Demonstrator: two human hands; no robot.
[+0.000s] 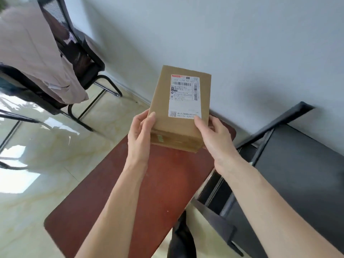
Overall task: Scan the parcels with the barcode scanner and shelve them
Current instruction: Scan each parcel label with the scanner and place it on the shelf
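A brown cardboard parcel [163, 108] with a white shipping label and barcodes on its top face is held in the air above a reddish-brown table [152, 183]. My left hand [140, 135] grips its near left edge, thumb on top. My right hand [214, 135] grips the near right corner, thumb on the label's lower edge. No barcode scanner is in view.
A black metal shelf unit [297, 164] stands to the right of the table against the pale wall. Black chairs [80, 58] stand at the back left, one draped with a beige garment [33, 53]. The floor is glossy cream tile.
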